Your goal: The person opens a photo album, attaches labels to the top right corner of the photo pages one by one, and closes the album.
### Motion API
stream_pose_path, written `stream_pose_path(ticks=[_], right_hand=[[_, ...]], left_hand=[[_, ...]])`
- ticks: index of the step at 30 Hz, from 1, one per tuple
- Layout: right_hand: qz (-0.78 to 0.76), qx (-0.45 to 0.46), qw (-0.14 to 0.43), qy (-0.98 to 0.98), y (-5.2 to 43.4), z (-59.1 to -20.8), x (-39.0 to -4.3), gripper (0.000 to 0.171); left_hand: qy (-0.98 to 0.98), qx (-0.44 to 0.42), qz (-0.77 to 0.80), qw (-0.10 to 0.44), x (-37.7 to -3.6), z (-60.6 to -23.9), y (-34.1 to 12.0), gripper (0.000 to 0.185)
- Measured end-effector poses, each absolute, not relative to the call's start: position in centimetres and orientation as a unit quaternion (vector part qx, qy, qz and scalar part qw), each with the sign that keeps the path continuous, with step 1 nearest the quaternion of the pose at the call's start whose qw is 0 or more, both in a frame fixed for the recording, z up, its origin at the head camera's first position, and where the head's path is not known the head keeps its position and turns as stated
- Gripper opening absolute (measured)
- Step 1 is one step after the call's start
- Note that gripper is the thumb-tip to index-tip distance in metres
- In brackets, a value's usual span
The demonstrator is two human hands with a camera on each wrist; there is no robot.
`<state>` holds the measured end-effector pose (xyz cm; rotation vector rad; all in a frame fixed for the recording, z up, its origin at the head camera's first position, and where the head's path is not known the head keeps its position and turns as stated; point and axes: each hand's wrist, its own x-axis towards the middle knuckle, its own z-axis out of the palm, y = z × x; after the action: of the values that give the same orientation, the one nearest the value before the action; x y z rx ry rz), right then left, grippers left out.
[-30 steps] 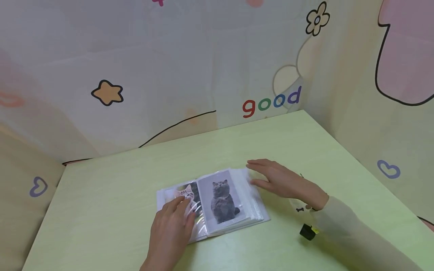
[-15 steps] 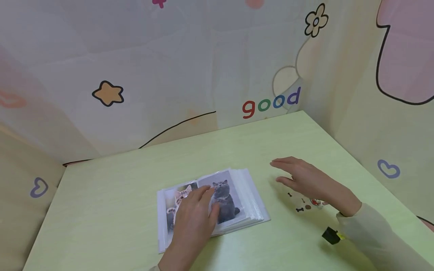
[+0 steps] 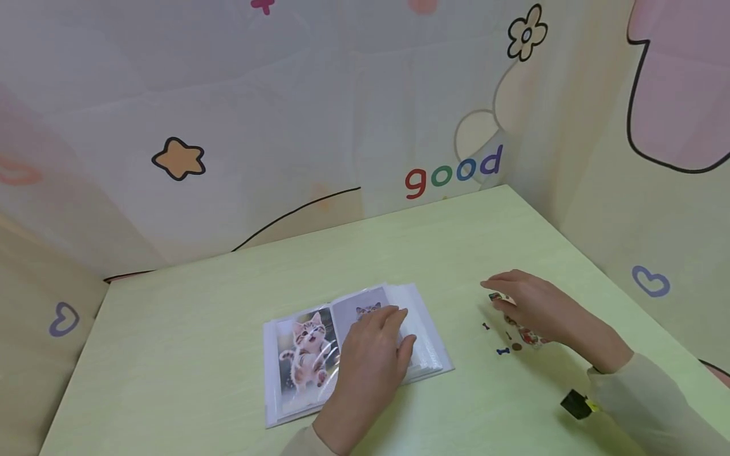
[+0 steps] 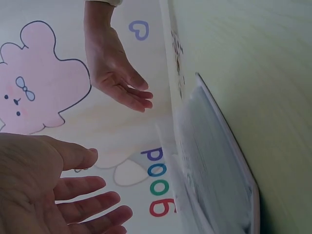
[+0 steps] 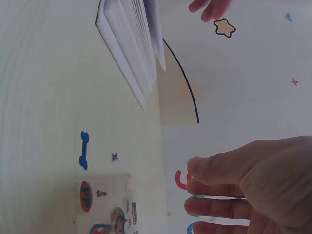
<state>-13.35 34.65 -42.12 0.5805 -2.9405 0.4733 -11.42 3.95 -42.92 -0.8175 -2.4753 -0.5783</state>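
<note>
Flat and nearly straight, the fingers of the left hand (image 3: 373,351) lie on the right-hand page of the open white photo album with clear plastic sleeves (image 3: 302,361), covering most of a grey cat photo (image 3: 365,308) so that only its top edge shows. They hold nothing; in the left wrist view the same fingers are spread and relaxed. The album lies near the middle of the pale green table (image 3: 188,354), closer to its front edge. Its left page carries a glossy photo of a leaping tabby kitten (image 3: 305,351), streaked with glare from the plastic. A thick stack of soft translucent sleeves fans out at the album's right edge.

Toward the right edge of the table, the right hand (image 3: 533,307) hovers low with its fingers loosely bent over a clear sheet of small colourful stickers (image 3: 527,334). Whether the fingertips touch the sheet cannot be told, and the hand hides much of it. Beside it on the table lie a tiny blue bone-shaped sticker (image 3: 502,351) and other small specks too small to identify. A small black and yellow device (image 3: 577,404) sits at the right wrist, its shape unclear, by a cream sleeve (image 3: 656,405) cut off at the frame.
</note>
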Motion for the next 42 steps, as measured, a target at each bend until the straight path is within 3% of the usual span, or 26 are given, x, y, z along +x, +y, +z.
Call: stream_pose_path(ticks=[13, 25, 37, 42], right_hand=[[0.134, 0.205, 0.082, -0.966, 36.7, -44.5, -12.8, 0.027], [0.127, 0.194, 0.072, -0.97, 37.3, -46.1, -13.6, 0.023], [0.125, 0.208, 0.082, -0.967, 37.4, -46.5, -13.3, 0.019], [0.131, 0.205, 0.085, -0.966, 37.4, -46.5, -13.2, 0.016]], left_hand=[[-0.912, -0.319, -0.142, 0.216, -11.9, -43.5, 9.0, 0.037], [-0.924, -0.335, -0.104, 0.15, -12.1, -44.1, 13.3, 0.046], [-0.948, -0.307, -0.045, 0.067, -12.9, -45.3, 17.2, 0.039], [-0.949, -0.306, -0.038, 0.06, -13.2, -46.1, 17.8, 0.031]])
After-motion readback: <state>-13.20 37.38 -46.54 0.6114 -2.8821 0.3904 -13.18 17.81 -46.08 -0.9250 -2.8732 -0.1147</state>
